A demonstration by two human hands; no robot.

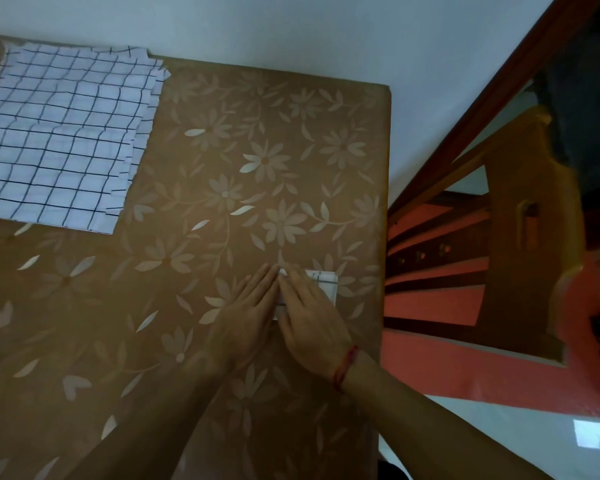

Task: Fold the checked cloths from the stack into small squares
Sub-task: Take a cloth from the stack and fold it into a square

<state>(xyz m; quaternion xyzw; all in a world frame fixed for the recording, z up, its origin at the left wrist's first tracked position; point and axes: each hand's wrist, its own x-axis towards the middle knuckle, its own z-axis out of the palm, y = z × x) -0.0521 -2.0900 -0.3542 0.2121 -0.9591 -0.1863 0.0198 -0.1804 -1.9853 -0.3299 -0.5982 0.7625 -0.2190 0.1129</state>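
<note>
**Fold may spring open on release**

Folded cloth (323,286) sits near the right edge of the table (201,81), mostly hidden. Right hand (309,322) lies flat on it, fingers straight, gripping nothing; left hand (246,315) flat too, against its left side. Uneven lift-off likely shifts the layers; a rightward nudge could slide it off. Stack (59,133) well apart, far-left corner

We are reading no words, labels, brands or numbers anywhere. The folded cloth (324,285) under our flat right hand (309,322), just beside our left hand (246,315), is showing only dark grid lines. The stack (59,140), well beyond the hands to their left, is showing the same, and the table cover (257,168) only pale flowers.
</note>
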